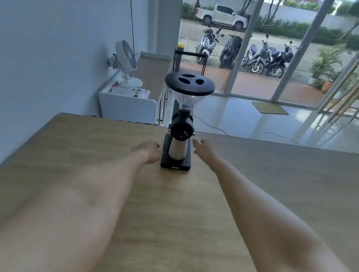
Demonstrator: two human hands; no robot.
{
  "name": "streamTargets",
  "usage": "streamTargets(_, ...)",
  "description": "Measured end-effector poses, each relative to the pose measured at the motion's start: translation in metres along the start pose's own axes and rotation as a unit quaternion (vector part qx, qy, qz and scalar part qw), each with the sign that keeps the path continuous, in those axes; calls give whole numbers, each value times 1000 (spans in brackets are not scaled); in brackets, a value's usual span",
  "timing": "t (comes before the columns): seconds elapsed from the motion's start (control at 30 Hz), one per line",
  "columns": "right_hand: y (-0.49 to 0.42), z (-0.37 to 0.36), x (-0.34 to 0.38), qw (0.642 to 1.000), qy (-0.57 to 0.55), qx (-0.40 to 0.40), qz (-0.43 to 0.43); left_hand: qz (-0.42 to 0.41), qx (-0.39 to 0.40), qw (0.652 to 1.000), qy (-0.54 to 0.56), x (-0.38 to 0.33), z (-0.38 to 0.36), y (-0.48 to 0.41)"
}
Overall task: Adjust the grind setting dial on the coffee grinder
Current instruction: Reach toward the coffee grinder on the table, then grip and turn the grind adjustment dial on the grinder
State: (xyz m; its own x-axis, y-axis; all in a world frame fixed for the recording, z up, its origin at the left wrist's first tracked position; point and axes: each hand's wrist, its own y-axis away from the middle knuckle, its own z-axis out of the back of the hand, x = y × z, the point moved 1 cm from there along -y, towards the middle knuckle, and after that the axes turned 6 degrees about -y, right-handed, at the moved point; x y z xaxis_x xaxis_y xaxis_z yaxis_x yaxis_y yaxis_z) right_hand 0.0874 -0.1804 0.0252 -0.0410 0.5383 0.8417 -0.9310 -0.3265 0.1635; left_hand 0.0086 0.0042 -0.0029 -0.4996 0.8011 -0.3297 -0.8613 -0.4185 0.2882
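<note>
A black coffee grinder (181, 122) stands upright near the far edge of the wooden table (85, 148). It has a clear hopper with a black lid (189, 83), a round black dial (181, 131) on its front and a steel cup (176, 150) on its base. My left hand (148, 151) lies just left of the base, fingers loosely curled, holding nothing. My right hand (202, 148) hovers just right of the steel cup, fingers apart, holding nothing. Neither hand touches the dial.
The table's far edge runs right behind the grinder. Beyond it stand a white cabinet (128, 107) with a white fan (126, 61), a black rack (190, 61) and glass doors (269, 56). A cable (210, 125) trails across the floor.
</note>
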Motion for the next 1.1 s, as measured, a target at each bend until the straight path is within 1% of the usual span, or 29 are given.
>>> streamTargets(0.03, -3, -4, -2, 999, -37, 5, 10, 9, 6, 1000, 6, 2, -4, 0)
streamTargets(0.1, 0, -7, 1, 993, -117, 14, -6, 20, 12, 1000, 17, 7, -14, -2)
streamTargets(0.17, 5, -11, 3, 985, -168, 29, -25, 27, 24, 999, 22, 12, -27, -3)
streamTargets(0.23, 5, -16, 4, 980, -192, 37, -37, 32, 33, 999, 28, 14, -38, -9)
streamTargets(0.3, 1, -21, 4, 974, -215, 49, -52, 29, 33, 999, 7, 15, -49, -13)
streamTargets(0.37, -4, -24, 3, 968, -239, 49, -61, 27, 23, 998, -49, 15, -58, -16)
streamTargets(0.43, -10, -25, 1, 963, -255, 51, -67, 28, 8, 997, -75, 15, -66, -18)
streamTargets(0.6, -19, -28, -2, 953, -287, 73, -71, 19, -13, 998, -55, 16, -82, -25)
streamTargets(0.8, -26, -33, -3, 946, -307, 85, -64, 15, -33, 997, -69, 22, -103, -35)
streamTargets(1.0, -32, -36, -3, 937, -323, 117, -65, 9, -49, 997, -63, 22, -113, -52)
streamTargets(1.1, -34, -37, -3, 938, -324, 112, -57, 0, -58, 997, -60, 20, -117, -58)
